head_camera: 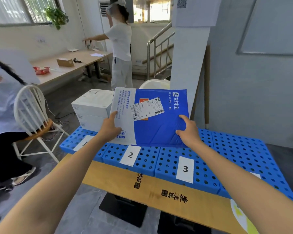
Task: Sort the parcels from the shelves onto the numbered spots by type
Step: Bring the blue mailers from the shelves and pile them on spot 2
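A flat blue and white mailer parcel (159,125) with a shipping label is held tilted above the blue perforated platform (243,154), over the area behind the paper label 2 (130,155). My left hand (109,127) grips its white left edge. My right hand (187,129) grips its blue lower right part. Two stacked white boxes (91,108) stand behind label 1 (85,143), partly hidden by the mailer. Label 3 (185,169) lies to the right, with nothing on it.
The platform rests on a wooden table (159,191) with black printed characters. A white chair (34,115) and a seated person (3,102) are at the left. Another person (121,48) stands by a long desk behind. A pillar (188,56) rises behind the platform.
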